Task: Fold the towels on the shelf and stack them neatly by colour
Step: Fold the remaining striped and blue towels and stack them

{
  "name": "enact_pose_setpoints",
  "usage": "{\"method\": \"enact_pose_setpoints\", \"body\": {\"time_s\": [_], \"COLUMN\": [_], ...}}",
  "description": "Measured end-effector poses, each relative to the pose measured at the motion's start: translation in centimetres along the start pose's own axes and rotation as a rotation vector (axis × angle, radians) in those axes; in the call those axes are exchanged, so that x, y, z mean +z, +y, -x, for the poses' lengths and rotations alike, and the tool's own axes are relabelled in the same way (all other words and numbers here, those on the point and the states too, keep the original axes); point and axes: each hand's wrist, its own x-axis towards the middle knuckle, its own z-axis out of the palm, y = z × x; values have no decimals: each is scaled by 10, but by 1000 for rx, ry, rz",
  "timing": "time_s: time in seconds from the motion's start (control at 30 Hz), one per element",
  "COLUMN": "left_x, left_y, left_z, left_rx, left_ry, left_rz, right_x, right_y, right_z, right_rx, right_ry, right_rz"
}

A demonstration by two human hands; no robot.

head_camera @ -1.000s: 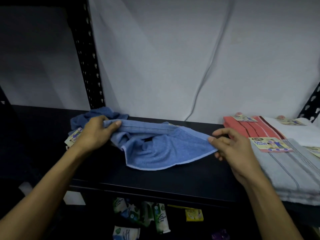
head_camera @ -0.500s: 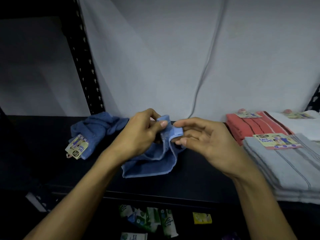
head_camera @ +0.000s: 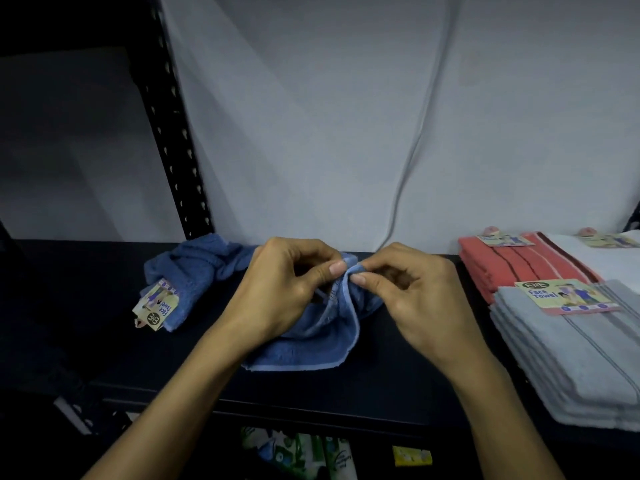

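A blue towel (head_camera: 311, 351) lies doubled over on the black shelf (head_camera: 104, 341), its two ends brought together at the top. My left hand (head_camera: 287, 285) and my right hand (head_camera: 412, 292) both pinch those joined corners just above the shelf. A second blue towel (head_camera: 194, 271) with a paper label (head_camera: 156, 308) lies crumpled to the left, behind my left hand. At the right stand folded stacks: grey towels (head_camera: 571, 358) in front, coral towels (head_camera: 512, 268) behind, white towels (head_camera: 616, 261) at the far right.
A black perforated upright (head_camera: 173, 133) rises at the back left, a pale wall with a cable (head_camera: 422, 133) behind the shelf. Packaged goods (head_camera: 304, 455) and a yellow item (head_camera: 412, 457) sit on the lower shelf below.
One second ago my hands held the blue towel stretched wide apart. They have come together at the middle, folding the towel in half, and now pinch its corners side by side.
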Motion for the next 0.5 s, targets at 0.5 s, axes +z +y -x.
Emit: {"method": "enact_pose_setpoints", "body": {"time_s": [0.5], "left_x": [-29], "left_y": [5], "left_z": [11], "left_rx": [21], "left_ry": [-33], "left_rz": [-83], "right_x": [22], "right_y": [-7], "right_z": [-4], "right_rx": [-55], "right_ry": [-83], "right_rz": [-54]}}
